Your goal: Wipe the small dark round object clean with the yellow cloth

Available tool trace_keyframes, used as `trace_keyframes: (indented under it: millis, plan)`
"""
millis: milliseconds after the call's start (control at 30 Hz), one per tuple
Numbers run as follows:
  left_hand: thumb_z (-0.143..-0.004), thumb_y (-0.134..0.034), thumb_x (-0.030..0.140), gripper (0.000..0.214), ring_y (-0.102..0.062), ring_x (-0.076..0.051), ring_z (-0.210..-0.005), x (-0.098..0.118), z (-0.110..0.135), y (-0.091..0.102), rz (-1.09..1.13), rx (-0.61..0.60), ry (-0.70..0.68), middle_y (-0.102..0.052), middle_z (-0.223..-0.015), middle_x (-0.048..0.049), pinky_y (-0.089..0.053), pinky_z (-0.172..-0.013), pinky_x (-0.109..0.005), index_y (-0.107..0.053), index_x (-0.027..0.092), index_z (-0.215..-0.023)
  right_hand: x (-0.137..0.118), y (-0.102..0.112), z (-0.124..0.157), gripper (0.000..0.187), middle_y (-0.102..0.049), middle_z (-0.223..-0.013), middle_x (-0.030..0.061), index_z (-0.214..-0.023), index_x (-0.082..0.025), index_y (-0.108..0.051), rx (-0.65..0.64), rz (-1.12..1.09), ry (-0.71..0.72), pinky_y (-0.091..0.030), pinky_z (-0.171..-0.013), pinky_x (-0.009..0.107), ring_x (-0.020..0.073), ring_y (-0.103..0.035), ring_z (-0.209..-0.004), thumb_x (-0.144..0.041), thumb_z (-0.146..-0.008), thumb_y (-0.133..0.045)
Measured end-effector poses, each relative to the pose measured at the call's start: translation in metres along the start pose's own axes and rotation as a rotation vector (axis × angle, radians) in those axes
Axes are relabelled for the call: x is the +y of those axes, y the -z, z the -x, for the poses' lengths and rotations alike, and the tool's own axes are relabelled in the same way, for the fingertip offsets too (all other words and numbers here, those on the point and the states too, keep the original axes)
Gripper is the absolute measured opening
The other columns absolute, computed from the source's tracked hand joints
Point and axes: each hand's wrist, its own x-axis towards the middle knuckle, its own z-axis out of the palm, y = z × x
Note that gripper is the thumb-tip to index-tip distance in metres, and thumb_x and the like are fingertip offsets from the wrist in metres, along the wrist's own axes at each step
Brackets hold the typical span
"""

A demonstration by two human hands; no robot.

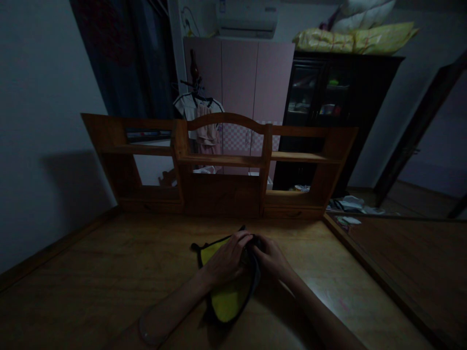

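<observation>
A yellow pouch with black edging point(230, 302) lies on the wooden tabletop, with a dark tab at its upper left corner and dark material at its lower left. My left hand point(230, 255) reaches across it, fingers bent over its upper right edge. At that same edge my right hand point(270, 255) pinches the dark trim from the right side. Both sets of fingertips meet close together there, and what lies between them is too dark to make out. The pouch's right side looks greyish and slightly raised.
The wooden tabletop point(146, 262) stretches under my arms, with a raised rim point(375, 272) at its right. A wooden shelf unit point(222, 160) stands along the far edge. Beyond are a pink wardrobe point(239, 78), a dark cabinet point(343, 97) and hanging clothes point(206, 124). The room is dim.
</observation>
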Motion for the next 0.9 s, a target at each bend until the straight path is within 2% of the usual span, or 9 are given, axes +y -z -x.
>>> trace_keyframes:
  millis: [267, 433, 567, 900]
  plan:
    - [-0.074, -0.060, 0.012, 0.078, -0.034, -0.030, -0.130, 0.0019, -0.0001, 0.0008, -0.008, -0.012, -0.005, -0.033, -0.137, -0.0164, -0.040, -0.104, -0.050, -0.019, 0.017, -0.140, -0.0067, 0.0004, 0.0018, 0.021, -0.068, -0.087, 0.0029, -0.099, -0.018, -0.065, 0.025, 0.027, 0.007, -0.049, -0.071, 0.028, 0.0177, -0.060, -0.078, -0.025, -0.082, -0.057]
    - [-0.074, -0.059, 0.011, 0.078, -0.033, -0.029, -0.131, 0.0038, -0.0014, 0.0027, -0.020, -0.038, -0.021, -0.033, -0.138, -0.0154, -0.038, -0.106, -0.050, -0.020, 0.017, -0.141, -0.0095, 0.0001, 0.0029, 0.023, -0.068, -0.093, 0.0038, -0.103, -0.017, -0.064, 0.024, 0.013, 0.030, -0.048, -0.076, 0.029, 0.0180, -0.061, -0.083, -0.023, -0.082, -0.057]
    - [-0.072, -0.059, 0.009, 0.080, -0.032, -0.028, -0.132, 0.0035, -0.0015, 0.0022, -0.040, -0.048, 0.013, -0.033, -0.139, -0.0145, -0.037, -0.108, -0.048, -0.020, 0.016, -0.141, -0.0077, 0.0005, 0.0023, 0.022, -0.069, -0.090, 0.0046, -0.102, -0.016, -0.064, 0.024, 0.043, 0.018, -0.048, -0.074, 0.029, 0.0187, -0.062, -0.080, -0.025, -0.084, -0.055]
    - [-0.077, -0.058, 0.014, 0.076, -0.033, -0.030, -0.131, 0.0025, -0.0023, 0.0010, -0.047, 0.007, 0.044, -0.033, -0.139, -0.0153, -0.039, -0.105, -0.049, -0.018, 0.018, -0.142, -0.0020, 0.0000, 0.0037, 0.024, -0.067, -0.082, 0.0039, -0.099, -0.019, -0.063, 0.006, 0.040, 0.021, -0.048, -0.071, 0.028, 0.0183, -0.061, -0.074, -0.033, -0.091, -0.045]
